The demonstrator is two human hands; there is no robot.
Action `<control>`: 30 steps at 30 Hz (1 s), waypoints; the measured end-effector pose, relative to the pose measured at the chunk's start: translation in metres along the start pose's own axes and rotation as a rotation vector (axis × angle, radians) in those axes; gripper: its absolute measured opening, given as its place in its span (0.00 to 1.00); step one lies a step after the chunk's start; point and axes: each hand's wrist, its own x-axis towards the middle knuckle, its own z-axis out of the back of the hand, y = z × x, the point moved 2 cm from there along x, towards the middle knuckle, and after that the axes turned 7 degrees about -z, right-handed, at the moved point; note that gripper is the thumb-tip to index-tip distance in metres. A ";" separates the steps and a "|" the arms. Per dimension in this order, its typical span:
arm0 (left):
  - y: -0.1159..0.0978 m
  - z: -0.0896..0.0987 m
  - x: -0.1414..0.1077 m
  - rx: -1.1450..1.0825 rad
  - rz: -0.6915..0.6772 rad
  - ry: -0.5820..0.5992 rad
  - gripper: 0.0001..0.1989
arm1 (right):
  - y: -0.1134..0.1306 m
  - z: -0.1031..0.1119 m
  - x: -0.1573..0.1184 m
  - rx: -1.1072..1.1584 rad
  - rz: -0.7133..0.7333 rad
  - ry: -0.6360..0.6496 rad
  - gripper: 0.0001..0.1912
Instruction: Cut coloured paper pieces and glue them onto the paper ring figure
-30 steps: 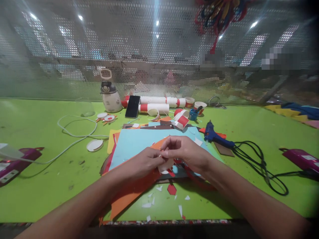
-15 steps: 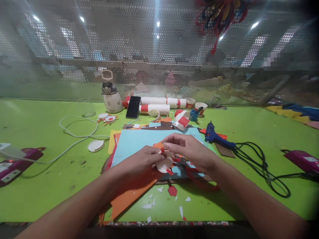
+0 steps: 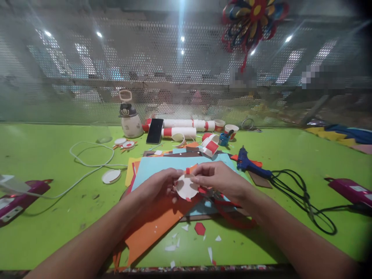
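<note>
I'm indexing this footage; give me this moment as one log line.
left hand: holds white disc; right hand: at disc's edge; red tabs: at disc's rim; glue gun: right of blue paper

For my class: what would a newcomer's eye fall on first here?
Probably the white disc with red tabs, held between the left hand and right hand above the coloured sheets at centre. Next, perhaps, the bright flower-shaped ornament at the top, right of centre. The dark blue glue gun also stands out against the green table, right of the sheets.
</note>
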 end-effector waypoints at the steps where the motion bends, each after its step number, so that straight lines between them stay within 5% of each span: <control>1: -0.002 0.000 0.000 -0.010 -0.035 -0.016 0.17 | -0.001 0.002 0.002 0.052 -0.001 -0.032 0.14; 6: -0.005 -0.002 0.001 -0.018 -0.205 -0.079 0.18 | -0.009 0.006 0.012 0.261 0.007 -0.140 0.19; 12: 0.004 0.004 0.008 0.188 -0.244 -0.191 0.11 | -0.018 -0.003 0.017 0.288 0.037 -0.155 0.19; 20: -0.004 0.004 0.004 0.541 -0.266 -0.100 0.14 | -0.007 -0.006 0.005 -0.173 0.167 -0.257 0.19; 23: -0.002 0.000 0.003 0.585 -0.225 -0.039 0.12 | 0.001 -0.009 0.000 -0.382 0.261 -0.308 0.11; 30: 0.003 -0.004 0.002 0.540 -0.165 0.030 0.16 | 0.003 -0.018 -0.003 -0.464 0.425 -0.337 0.03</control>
